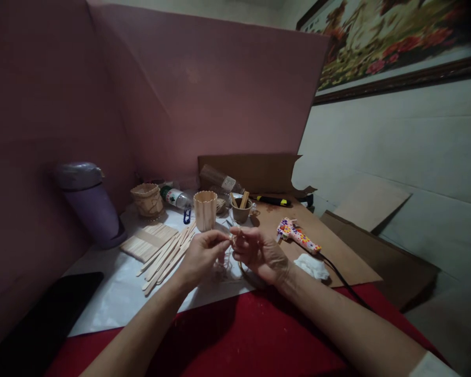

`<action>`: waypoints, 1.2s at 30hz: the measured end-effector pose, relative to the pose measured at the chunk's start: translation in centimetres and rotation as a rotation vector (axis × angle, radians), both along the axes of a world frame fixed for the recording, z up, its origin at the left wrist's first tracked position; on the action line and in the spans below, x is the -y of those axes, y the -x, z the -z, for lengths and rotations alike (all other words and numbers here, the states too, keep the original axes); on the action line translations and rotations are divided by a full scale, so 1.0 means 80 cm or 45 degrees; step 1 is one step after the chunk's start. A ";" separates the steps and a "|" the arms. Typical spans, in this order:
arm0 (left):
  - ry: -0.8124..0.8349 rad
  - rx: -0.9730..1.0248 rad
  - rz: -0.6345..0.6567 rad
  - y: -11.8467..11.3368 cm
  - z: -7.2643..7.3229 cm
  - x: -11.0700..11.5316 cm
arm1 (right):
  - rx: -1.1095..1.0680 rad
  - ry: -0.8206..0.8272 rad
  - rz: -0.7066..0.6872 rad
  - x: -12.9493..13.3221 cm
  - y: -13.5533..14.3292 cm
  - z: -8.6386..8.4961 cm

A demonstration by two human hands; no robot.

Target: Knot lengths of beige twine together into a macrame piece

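Observation:
My left hand [207, 254] and my right hand [261, 252] meet over the white paper, both closed in a pinch. Between their fingertips runs a thin pale string [226, 262], whose loose strands hang and lie below on the paper. Just behind them stands a cup made of wooden craft sticks [205, 210]. Loose craft sticks [168, 262] lie fanned out left of my left hand, beside a banded bundle of sticks [147, 242]. A small dark cup [241, 212] with wooden pieces in it stands beyond my right hand.
A flower-patterned glue gun [298, 235] with a black cord and a crumpled white tissue [312, 267] lie on cardboard at right. Behind are plastic bottles [176, 198], a woven basket [147, 200], a blue cutter [187, 215] and a black-yellow tool [272, 201]. A purple tumbler [88, 209] stands left.

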State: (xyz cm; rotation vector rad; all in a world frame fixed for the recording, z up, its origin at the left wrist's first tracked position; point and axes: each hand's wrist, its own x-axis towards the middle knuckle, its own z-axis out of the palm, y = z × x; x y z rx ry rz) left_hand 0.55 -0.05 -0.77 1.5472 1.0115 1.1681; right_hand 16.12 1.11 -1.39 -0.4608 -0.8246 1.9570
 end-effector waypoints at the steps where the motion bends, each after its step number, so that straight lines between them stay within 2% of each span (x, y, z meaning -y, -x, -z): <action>1: -0.042 -0.054 0.009 -0.001 0.004 0.000 | 0.054 -0.046 0.065 0.000 0.001 0.002; 4: -0.182 -0.189 0.016 -0.003 0.013 -0.001 | 0.314 -0.239 0.351 -0.003 0.005 0.009; 7: -0.235 -0.260 0.005 -0.003 0.017 -0.001 | 0.520 -0.363 0.605 -0.006 0.007 0.016; 9: -0.219 -0.246 -0.003 -0.002 0.017 -0.001 | 0.544 -0.378 0.643 -0.007 0.007 0.019; 13: -0.181 -0.181 -0.044 -0.002 0.014 -0.001 | 0.548 -0.457 0.591 -0.006 0.006 0.020; 17: -0.252 -0.209 -0.023 -0.005 0.015 0.001 | 0.607 -0.520 0.771 -0.004 0.008 0.022; 19: -0.218 -0.168 0.005 -0.006 0.014 0.002 | 0.631 -0.525 0.750 -0.005 0.007 0.024; 23: -0.109 -0.157 -0.026 -0.004 0.010 0.000 | 0.724 -0.618 0.558 -0.012 -0.002 0.022; 26: -0.131 -0.262 -0.091 0.000 0.008 -0.001 | 0.871 -0.846 0.539 -0.016 -0.010 0.015; 32: -0.310 -0.692 -0.173 0.002 0.009 -0.001 | 1.386 -1.395 0.510 -0.010 -0.014 0.005; 36: -0.254 -0.657 -0.161 -0.001 0.008 0.002 | 1.522 -1.546 0.531 -0.006 -0.014 0.004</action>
